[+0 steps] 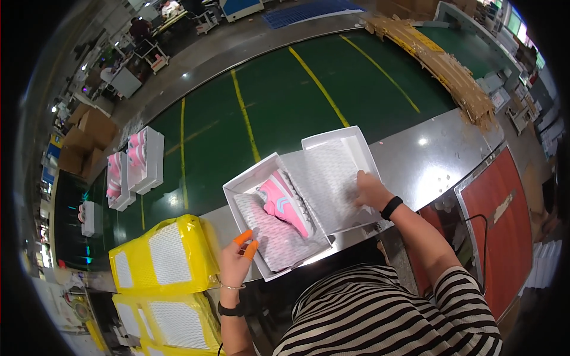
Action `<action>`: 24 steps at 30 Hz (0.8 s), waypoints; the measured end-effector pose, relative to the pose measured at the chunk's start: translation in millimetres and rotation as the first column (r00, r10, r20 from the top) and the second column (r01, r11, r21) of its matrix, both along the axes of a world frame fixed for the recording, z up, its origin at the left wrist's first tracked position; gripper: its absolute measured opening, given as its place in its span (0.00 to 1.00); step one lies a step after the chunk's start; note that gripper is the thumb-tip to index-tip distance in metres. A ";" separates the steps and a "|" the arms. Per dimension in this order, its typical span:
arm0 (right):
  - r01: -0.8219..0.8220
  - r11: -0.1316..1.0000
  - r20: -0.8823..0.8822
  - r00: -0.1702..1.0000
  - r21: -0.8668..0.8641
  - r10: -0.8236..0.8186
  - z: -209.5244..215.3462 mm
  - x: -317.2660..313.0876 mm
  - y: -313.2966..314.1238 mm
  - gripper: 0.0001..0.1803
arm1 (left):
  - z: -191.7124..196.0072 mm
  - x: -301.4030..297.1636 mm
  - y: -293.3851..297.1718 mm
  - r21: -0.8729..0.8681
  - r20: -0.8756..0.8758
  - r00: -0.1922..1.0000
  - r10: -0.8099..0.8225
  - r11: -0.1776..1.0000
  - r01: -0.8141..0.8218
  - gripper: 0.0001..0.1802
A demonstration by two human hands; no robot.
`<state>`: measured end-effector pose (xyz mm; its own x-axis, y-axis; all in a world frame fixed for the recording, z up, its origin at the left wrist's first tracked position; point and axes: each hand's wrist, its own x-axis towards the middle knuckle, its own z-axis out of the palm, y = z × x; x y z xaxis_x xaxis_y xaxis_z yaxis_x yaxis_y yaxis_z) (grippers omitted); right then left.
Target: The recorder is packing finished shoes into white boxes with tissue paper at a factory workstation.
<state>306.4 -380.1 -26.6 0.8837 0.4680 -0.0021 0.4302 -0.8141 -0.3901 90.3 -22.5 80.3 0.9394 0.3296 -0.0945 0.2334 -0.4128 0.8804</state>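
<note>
An open white shoebox (236, 188) sits at the table edge in front of me, with a pink and white sneaker (284, 203) lying on its side in it. Thin patterned wrapping paper (325, 178) runs from the box across the lid on the right; more of it covers the box's near part, with pink showing through. My left hand (236, 261), with orange covers on two fingertips, is beside the box's near left wall, thumb and finger apart. Over the white lid (346, 134), my right hand (372, 191) has its bent fingers at the paper's right edge.
Two open boxes of pink sneakers (145, 163) stand on the green conveyor belt (208, 127) to the left, another box (87, 218) farther off. Yellow-wrapped packs (163, 255) are stacked at my left. Torn cardboard (436, 62) lies across the belt at far right.
</note>
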 end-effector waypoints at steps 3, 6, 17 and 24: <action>0.112 0.994 -0.308 0.946 0.008 -0.104 2.2 8.5 -1.0 0.26 | 0.1 -10.5 0.5 -0.037 0.049 0.997 0.053 0.998 -0.051 0.18; 0.257 0.943 -0.480 0.868 0.211 -0.129 61.1 1.1 18.9 0.22 | 1.4 -17.9 7.5 -0.005 0.076 0.991 0.108 0.994 -0.107 0.18; -0.735 0.502 0.131 0.613 0.456 0.779 160.5 -114.5 174.2 0.15 | 74.6 15.6 -9.3 0.244 0.551 0.827 -0.113 0.969 -0.031 0.25; -0.388 0.634 -0.376 0.559 0.669 0.739 186.7 -100.2 127.8 0.22 | 12.2 -7.1 31.8 0.824 -0.055 0.988 -0.141 0.553 0.125 0.25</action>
